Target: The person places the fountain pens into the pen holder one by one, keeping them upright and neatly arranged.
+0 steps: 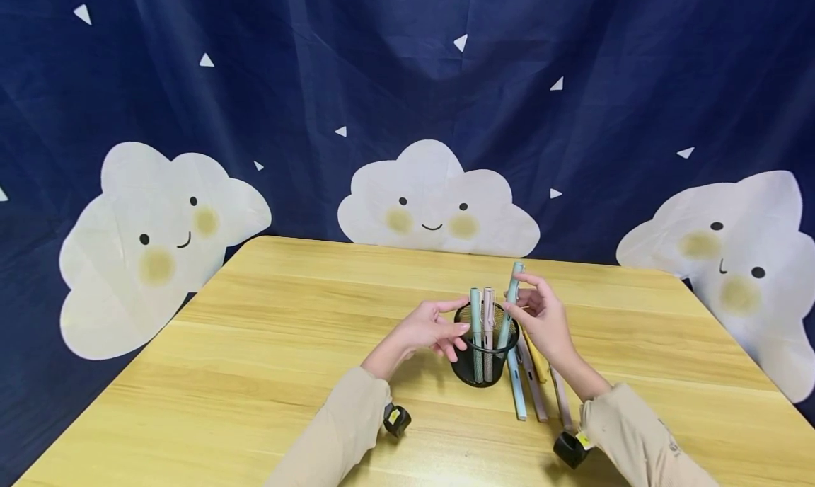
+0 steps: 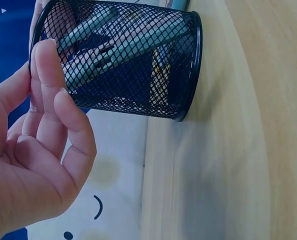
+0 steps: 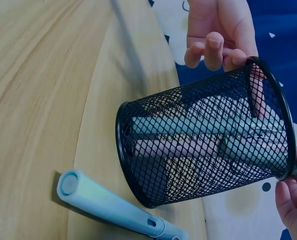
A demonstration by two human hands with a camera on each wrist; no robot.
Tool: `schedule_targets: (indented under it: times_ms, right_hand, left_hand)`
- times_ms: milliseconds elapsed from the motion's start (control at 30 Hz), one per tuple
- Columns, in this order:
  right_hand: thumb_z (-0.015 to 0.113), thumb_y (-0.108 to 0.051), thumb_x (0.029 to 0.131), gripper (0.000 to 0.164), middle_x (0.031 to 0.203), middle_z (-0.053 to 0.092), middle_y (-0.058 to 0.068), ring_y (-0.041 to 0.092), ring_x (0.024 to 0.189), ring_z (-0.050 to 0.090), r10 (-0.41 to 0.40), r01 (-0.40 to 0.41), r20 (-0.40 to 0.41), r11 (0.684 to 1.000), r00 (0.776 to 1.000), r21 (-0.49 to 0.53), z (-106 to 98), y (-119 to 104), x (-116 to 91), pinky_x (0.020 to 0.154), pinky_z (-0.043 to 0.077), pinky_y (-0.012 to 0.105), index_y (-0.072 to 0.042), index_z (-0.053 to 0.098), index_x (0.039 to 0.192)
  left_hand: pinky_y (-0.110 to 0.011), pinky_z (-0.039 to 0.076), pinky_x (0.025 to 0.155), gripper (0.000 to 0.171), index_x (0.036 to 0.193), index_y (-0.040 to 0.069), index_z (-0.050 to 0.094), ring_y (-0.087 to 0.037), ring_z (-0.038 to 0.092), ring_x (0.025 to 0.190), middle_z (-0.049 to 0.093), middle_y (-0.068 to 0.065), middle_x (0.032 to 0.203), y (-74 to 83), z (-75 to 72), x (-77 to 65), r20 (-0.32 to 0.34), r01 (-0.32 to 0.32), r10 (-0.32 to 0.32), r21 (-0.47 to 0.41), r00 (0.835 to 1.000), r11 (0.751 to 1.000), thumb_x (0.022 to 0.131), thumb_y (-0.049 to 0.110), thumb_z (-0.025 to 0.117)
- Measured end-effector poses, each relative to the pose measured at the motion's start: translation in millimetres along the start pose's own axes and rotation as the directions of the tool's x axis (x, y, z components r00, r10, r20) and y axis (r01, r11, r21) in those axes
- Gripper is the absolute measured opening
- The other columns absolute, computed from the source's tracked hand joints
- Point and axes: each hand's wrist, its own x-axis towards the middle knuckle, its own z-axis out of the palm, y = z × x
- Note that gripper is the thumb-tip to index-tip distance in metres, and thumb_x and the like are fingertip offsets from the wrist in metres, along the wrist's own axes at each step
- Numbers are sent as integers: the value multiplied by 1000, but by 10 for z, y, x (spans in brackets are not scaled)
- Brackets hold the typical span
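Observation:
A black mesh pen holder (image 1: 465, 365) stands upright on the table. My left hand (image 1: 428, 329) grips its rim from the left, thumb on the near side and index finger farther back. Inside lean a green pen (image 1: 475, 308) and a pink pen (image 1: 488, 304). Between thumb and fingers, my right hand (image 1: 544, 321) pinches a light teal pen (image 1: 515, 280) near its upper part. That pen tilts, its lower end within the holder's mouth. Through the mesh (image 3: 188, 187) in the right wrist view, pens inside show partly.
Right of the holder lie a light blue pen (image 1: 516, 391), a mauve pen (image 1: 532, 386), a yellow pen (image 1: 535, 356) and another pale pen (image 1: 562, 400), partly behind the right wrist. The wooden table (image 1: 286, 310) meets a dark blue cloud-patterned curtain (image 1: 305, 62) at the back.

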Motion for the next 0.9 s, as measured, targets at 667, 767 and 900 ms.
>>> schedule_targets:
  times_ms: [667, 767, 900]
  right_hand:
    - [66, 11, 74, 43, 99, 53, 23, 3, 68, 54, -5, 6, 6, 997, 1000, -79, 8, -15, -11, 59, 47, 13, 7, 51, 113]
    - [67, 12, 73, 41, 95, 56, 22, 4, 69, 55, -12, 12, 0, 996, 1000, -87, 13, 3, -12, 60, 48, 14, 7, 53, 111]
    - [68, 12, 71, 38, 88, 60, 20, 7, 72, 55, -14, 14, 5, 993, 1000, -113, 16, 51, -30, 60, 48, 15, 6, 57, 106]
  left_hand:
    - [-19, 36, 37, 56, 138, 14, 35, -14, 57, 43, 64, -11, 65, 7, -2, -1, 6, 5, -5, -9, 1000, 1000, 87, 11, 59]
    - [-19, 36, 37, 56, 138, 14, 35, -14, 57, 43, 64, -10, 65, 8, -2, -1, 7, 6, -6, -14, 1000, 1000, 87, 10, 58]
    - [-19, 36, 37, 55, 138, 13, 35, -14, 57, 43, 64, -11, 65, 5, -2, -3, 5, 7, -6, -11, 1000, 1000, 88, 10, 57]
